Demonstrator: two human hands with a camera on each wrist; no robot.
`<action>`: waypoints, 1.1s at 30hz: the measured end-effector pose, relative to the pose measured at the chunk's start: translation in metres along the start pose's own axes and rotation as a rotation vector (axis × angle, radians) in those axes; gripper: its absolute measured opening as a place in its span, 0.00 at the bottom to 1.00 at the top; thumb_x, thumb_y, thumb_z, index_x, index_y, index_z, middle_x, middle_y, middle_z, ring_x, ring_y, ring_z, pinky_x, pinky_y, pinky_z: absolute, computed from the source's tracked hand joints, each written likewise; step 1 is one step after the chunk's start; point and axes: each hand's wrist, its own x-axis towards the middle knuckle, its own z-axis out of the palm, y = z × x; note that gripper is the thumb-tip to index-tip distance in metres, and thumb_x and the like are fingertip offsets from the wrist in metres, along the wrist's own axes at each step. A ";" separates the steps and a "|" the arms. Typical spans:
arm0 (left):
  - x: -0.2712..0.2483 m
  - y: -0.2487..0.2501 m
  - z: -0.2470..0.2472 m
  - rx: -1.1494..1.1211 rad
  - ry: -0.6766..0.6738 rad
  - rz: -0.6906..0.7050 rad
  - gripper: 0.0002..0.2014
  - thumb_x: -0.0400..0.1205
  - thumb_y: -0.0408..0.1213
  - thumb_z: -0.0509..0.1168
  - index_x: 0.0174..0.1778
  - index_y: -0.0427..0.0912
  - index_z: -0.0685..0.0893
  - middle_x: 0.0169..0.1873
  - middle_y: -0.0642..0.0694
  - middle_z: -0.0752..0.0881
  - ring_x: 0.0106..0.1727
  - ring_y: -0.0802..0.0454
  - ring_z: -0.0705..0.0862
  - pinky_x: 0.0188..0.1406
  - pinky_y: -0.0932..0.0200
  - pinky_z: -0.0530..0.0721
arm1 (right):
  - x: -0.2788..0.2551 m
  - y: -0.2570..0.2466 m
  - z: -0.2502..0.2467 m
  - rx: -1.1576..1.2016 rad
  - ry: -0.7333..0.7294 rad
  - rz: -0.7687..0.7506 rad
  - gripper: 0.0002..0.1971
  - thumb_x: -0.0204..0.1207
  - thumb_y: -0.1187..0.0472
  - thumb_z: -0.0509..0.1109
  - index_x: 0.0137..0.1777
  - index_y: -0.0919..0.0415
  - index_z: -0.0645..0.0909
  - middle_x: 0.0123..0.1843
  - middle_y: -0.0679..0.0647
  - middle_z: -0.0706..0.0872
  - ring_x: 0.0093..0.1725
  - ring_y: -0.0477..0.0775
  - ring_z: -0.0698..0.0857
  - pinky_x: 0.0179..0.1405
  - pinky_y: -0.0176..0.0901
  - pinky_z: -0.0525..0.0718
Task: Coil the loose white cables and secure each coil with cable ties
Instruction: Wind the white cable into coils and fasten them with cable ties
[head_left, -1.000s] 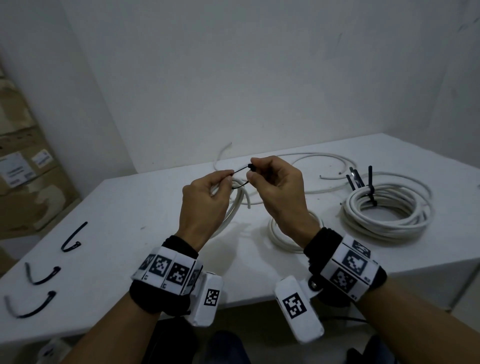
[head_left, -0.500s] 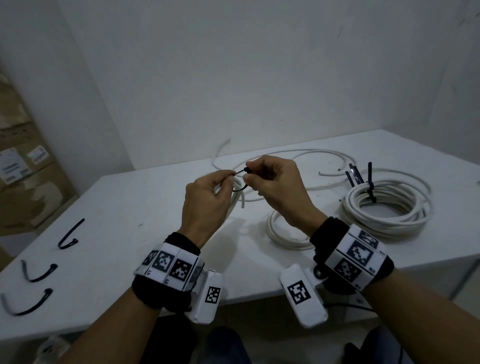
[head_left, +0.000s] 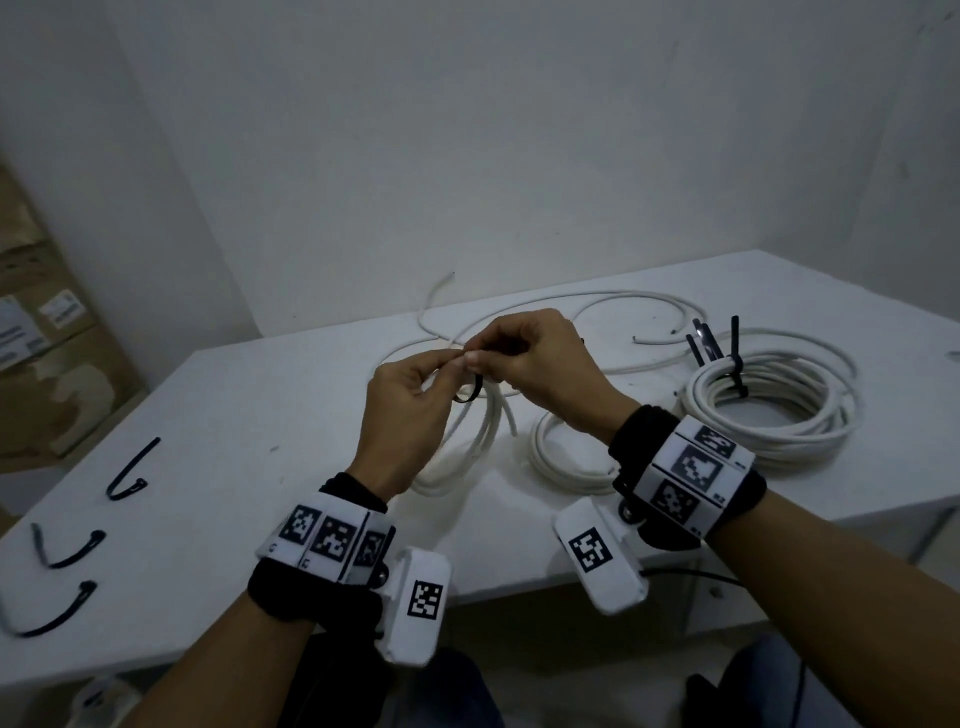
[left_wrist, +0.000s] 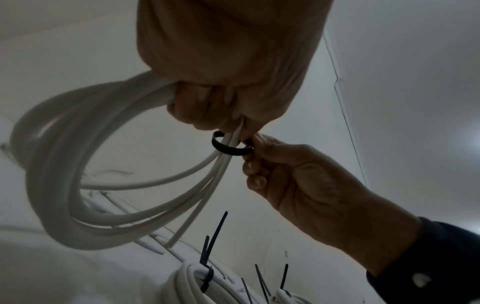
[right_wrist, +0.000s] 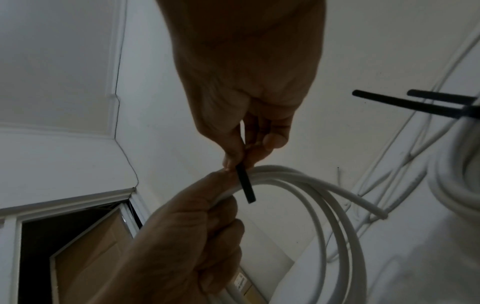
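Note:
My left hand grips a small coil of white cable and holds it up over the table. A black cable tie loops around the coil's strands just below the left fingertips. My right hand pinches the tie between thumb and fingers, fingertip to fingertip with the left hand. In the right wrist view, the tie's strap crosses the white strands and its free end hangs down. The tie's head is hidden by the fingers.
A large tied coil with upright black tie tails lies at the right. A smaller coil sits under my right wrist, with loose cable behind it. Three spare ties lie at the left, with cardboard boxes beyond the table.
My two hands have closed together until the fingertips meet. The tie, earlier stretched as an open loop between them, now hangs as a small loop around the strands.

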 end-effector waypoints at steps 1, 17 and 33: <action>0.001 0.001 0.000 -0.041 0.001 -0.047 0.08 0.84 0.39 0.65 0.49 0.45 0.90 0.19 0.60 0.83 0.19 0.64 0.75 0.22 0.75 0.70 | 0.001 -0.002 0.001 0.020 0.018 -0.007 0.04 0.71 0.64 0.77 0.43 0.63 0.89 0.37 0.53 0.90 0.37 0.43 0.88 0.41 0.31 0.83; -0.003 0.000 -0.006 -0.363 -0.106 -0.403 0.12 0.83 0.41 0.66 0.61 0.48 0.87 0.19 0.50 0.60 0.17 0.56 0.55 0.17 0.69 0.54 | 0.024 -0.037 -0.017 -0.288 0.022 -0.193 0.09 0.72 0.58 0.76 0.35 0.58 0.80 0.28 0.47 0.83 0.29 0.45 0.79 0.34 0.41 0.78; -0.007 0.012 0.004 -0.406 -0.149 -0.338 0.11 0.83 0.36 0.65 0.59 0.49 0.88 0.22 0.47 0.60 0.16 0.57 0.55 0.17 0.69 0.53 | 0.023 -0.039 -0.012 -0.042 0.107 -0.174 0.10 0.74 0.62 0.74 0.37 0.65 0.78 0.33 0.64 0.87 0.28 0.48 0.85 0.26 0.33 0.78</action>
